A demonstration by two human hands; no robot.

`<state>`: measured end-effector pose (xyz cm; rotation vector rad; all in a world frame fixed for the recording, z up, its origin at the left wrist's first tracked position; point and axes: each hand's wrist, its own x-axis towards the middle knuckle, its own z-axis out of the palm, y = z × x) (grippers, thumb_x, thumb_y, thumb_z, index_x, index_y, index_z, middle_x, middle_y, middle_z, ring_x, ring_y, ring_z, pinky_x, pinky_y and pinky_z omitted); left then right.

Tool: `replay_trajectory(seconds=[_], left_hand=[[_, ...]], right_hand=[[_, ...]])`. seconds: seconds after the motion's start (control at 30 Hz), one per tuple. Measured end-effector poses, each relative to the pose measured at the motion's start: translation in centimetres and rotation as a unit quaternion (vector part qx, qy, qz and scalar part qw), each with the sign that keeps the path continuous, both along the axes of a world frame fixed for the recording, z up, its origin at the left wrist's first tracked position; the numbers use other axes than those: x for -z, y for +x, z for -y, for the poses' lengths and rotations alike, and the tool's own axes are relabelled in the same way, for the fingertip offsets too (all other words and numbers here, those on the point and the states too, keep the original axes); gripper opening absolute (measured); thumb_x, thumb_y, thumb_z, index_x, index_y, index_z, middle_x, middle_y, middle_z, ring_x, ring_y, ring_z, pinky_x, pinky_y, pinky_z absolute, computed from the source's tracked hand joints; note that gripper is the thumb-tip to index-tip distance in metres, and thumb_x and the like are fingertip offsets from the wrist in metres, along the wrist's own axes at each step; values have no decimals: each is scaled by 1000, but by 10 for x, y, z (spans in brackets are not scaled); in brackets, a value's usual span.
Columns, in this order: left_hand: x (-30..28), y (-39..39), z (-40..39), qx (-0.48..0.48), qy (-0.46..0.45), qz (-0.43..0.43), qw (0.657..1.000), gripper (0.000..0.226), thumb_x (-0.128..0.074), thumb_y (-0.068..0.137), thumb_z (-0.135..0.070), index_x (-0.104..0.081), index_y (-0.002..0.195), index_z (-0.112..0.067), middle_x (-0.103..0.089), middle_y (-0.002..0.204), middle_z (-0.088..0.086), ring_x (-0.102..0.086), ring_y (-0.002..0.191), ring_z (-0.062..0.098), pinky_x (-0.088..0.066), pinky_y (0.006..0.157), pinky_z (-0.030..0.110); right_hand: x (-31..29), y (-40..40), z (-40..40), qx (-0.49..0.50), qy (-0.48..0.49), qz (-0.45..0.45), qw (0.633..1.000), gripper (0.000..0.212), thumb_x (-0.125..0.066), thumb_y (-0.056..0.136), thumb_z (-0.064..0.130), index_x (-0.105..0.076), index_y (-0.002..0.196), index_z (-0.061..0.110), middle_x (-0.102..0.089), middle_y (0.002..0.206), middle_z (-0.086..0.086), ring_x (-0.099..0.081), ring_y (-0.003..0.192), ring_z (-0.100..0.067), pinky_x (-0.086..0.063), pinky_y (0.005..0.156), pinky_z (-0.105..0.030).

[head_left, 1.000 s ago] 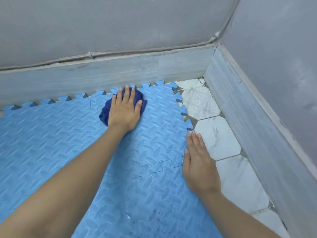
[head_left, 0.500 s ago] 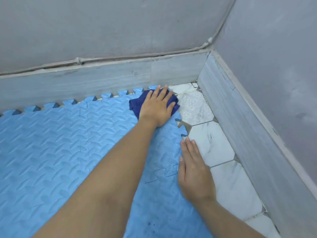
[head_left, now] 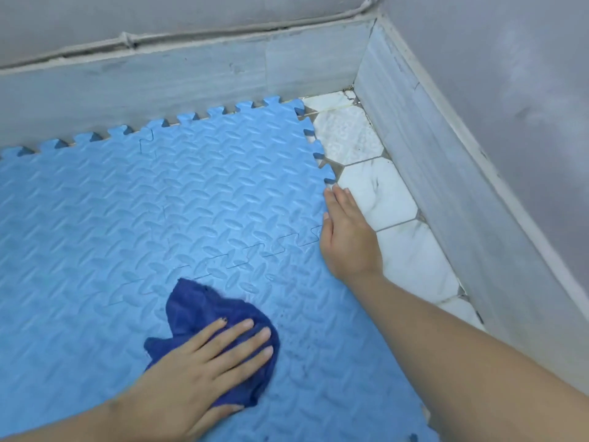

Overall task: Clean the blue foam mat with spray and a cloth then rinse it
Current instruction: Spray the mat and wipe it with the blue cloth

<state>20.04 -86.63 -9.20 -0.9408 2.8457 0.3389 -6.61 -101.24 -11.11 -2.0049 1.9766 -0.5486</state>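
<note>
1. Floor of white marbled hexagonal tiles shows only as a strip along the right, in a room corner where 2 grey walls meet above a pale grey skirting.
2. Blue foam mat lies flat on that floor, filling the left and middle; its far toothed edge sits against the skirting, its right toothed edge just beside the bare tiles.
3. Its surface is embossed with a raised woven-oval pattern, and puzzle-shaped seams join separate pieces. Small dark specks dot the area near the cloth.
4. No long axis can be told, since the mat runs out of view at the left and bottom.
5. Left hand presses flat, fingers straight and spread, on a crumpled dark blue cloth lying on the mat's near part.
6. Right hand rests released, fingers straight and together pointing toward the far wall, on the mat's right edge, partly over the tiles.
</note>
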Motion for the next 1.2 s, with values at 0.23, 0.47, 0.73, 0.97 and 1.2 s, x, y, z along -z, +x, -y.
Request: replay_trajectory(seconds=[0.23, 0.47, 0.73, 0.97, 1.2], left_hand=[[3, -41, 149, -198, -49, -42, 978, 61, -12, 97, -54, -11, 153, -29, -9, 161, -3, -7, 148, 19, -4, 118, 38], [6, -67, 142, -309, -11, -46, 950, 60, -7, 97, -49, -2, 153, -27, 1, 162, -5, 7, 148, 17, 8, 118, 38], [1, -91, 10, 90, -41, -51, 994, 57, -25, 99, -47, -31, 150, -22, -26, 158, -1, -22, 145, 21, -17, 114, 42], [10, -160, 175, -241, -22, -47, 969, 56, -17, 101, -45, -12, 154, -25, -5, 162, -1, 0, 149, 21, 1, 119, 40], [1, -111, 30, -60, -40, -73, 995, 63, -27, 97, -45, -29, 150, -12, -22, 159, 6, -20, 146, 30, -17, 117, 45]], right_hand=[[-12, -2, 3, -19, 39, 36, 998, 48, -37, 101, 15, -33, 149, 11, -26, 159, -6, -15, 149, -21, -17, 120, -34], [-22, -28, -136, 34, 24, 14, 999, 56, -33, 102, 10, -15, 155, 16, -6, 162, 3, 5, 150, -15, 3, 122, -30], [-3, -42, -212, 20, 29, -21, 999, 62, -30, 87, 2, -32, 149, 4, -27, 157, -6, -20, 148, -23, -19, 118, -34], [-4, -46, -202, 18, 14, -29, 999, 60, -39, 87, -1, -35, 147, 3, -32, 155, -8, -20, 147, -18, -18, 119, -29], [-1, -46, -202, 22, 4, -10, 1000, 64, -43, 84, -7, -37, 147, 3, -33, 155, -8, -25, 146, -20, -19, 119, -28]])
